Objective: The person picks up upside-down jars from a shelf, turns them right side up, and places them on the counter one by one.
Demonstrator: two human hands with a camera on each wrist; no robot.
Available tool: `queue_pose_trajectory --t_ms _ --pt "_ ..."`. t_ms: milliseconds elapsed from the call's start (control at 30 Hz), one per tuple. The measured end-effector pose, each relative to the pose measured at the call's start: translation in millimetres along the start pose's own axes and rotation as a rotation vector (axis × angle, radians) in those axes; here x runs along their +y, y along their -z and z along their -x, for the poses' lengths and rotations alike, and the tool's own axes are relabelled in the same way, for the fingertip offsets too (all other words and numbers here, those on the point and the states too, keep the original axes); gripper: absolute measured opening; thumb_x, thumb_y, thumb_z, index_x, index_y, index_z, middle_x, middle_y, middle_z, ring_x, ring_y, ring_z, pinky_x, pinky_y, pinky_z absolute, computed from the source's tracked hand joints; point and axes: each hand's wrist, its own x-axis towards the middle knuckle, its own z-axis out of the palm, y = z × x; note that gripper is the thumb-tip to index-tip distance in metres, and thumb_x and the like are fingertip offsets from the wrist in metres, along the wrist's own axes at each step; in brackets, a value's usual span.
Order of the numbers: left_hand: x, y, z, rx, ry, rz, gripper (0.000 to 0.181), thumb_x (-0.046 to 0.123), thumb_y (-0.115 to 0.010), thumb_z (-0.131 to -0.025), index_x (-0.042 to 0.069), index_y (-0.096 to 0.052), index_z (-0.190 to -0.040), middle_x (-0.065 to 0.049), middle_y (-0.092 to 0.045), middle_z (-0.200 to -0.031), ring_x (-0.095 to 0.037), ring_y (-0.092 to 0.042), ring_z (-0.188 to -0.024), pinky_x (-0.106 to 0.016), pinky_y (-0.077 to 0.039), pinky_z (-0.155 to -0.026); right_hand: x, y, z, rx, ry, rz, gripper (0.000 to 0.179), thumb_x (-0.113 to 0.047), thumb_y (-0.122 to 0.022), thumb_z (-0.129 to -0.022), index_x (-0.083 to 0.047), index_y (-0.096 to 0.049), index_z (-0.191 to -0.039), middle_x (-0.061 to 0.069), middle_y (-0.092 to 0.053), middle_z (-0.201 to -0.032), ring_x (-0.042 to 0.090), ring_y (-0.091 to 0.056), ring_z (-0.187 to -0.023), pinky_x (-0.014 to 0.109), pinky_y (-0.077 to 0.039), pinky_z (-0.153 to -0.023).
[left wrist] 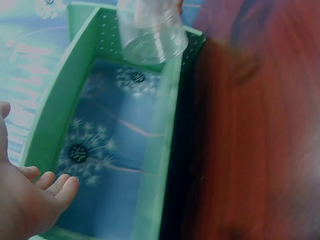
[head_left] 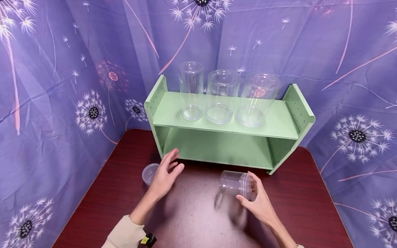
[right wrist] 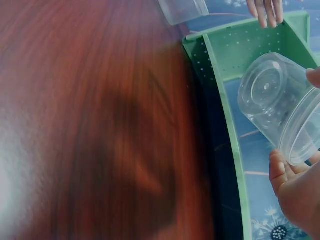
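Note:
My right hand (head_left: 260, 203) grips a clear plastic jar (head_left: 231, 182) around its ridged rim end, fingers on one side and thumb on the other. The jar is tipped on its side above the table, its base pointing left. In the right wrist view the jar (right wrist: 265, 90) shows nothing inside. My left hand (head_left: 163, 177) is held with its fingers extended and nothing in its grasp, near a clear plastic container (head_left: 149, 172) at the table's left. The hand partly covers that container, and whether they touch I cannot tell.
A green two-tier shelf (head_left: 223, 129) stands at the back of the dark red table (head_left: 198, 220). On its upper board are three clear jars, one narrow (head_left: 191, 86) and two wider. Purple dandelion-print cloth (head_left: 263, 34) hangs behind and at the sides.

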Motion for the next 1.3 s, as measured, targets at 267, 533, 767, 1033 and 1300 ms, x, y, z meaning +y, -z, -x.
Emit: queue_pose_trajectory --t_ms 267,533,767,1033,1300 --pt "12.5 28.7 -16.3 0.041 -0.028 -0.038 0.062 0.005 -0.065 -0.100 -0.006 -0.038 -0.155 -0.022 -0.043 -0.154 -0.038 -0.048 -0.139 -0.054 -0.044 -0.109 2 13 0.0 0.020 0.033 0.031 0.093 -0.002 -0.087 -0.079 -0.012 -0.038 -0.158 0.013 -0.059 -0.126 0.015 -0.053 -0.107 0.018 -0.047 -0.084" --pt "27.5 61.5 -32.4 0.123 -0.051 -0.036 0.061 0.001 -0.062 -0.101 -0.008 -0.036 -0.155 -0.022 -0.042 -0.154 -0.039 -0.047 -0.138 -0.024 -0.044 -0.107 6 22 2.7 0.029 0.037 0.043 0.094 -0.001 -0.087 -0.078 -0.014 -0.039 -0.158 0.015 -0.058 -0.131 0.016 -0.055 -0.108 0.018 -0.051 -0.083" --pt "36.5 81.9 -41.8 0.190 -0.067 -0.067 0.058 -0.001 -0.059 -0.101 -0.008 -0.038 -0.154 -0.024 -0.045 -0.151 -0.037 -0.050 -0.134 -0.017 -0.044 -0.102 8 30 5.4 0.038 0.058 0.106 0.093 -0.003 -0.087 -0.078 -0.013 -0.040 -0.158 0.013 -0.058 -0.130 0.015 -0.054 -0.106 0.015 -0.047 -0.083" --pt "51.1 103.0 -59.8 0.264 -0.056 -0.111 0.057 0.006 -0.061 -0.103 -0.004 -0.041 -0.155 -0.016 -0.048 -0.150 -0.030 -0.050 -0.135 -0.028 -0.043 -0.109 10 39 5.2 0.054 0.075 0.176 0.095 -0.007 -0.089 -0.076 -0.014 -0.041 -0.158 0.011 -0.059 -0.127 0.015 -0.055 -0.102 0.017 -0.046 -0.082" --pt "63.0 112.0 -89.3 0.280 -0.048 -0.163 0.062 0.014 -0.063 -0.102 0.002 -0.039 -0.158 -0.015 -0.046 -0.153 -0.029 -0.051 -0.136 -0.029 -0.045 -0.107 14 46 6.9 0.049 0.071 0.190 0.092 -0.007 -0.087 -0.078 -0.012 -0.041 -0.158 0.008 -0.058 -0.120 0.014 -0.055 -0.099 0.013 -0.043 -0.082"
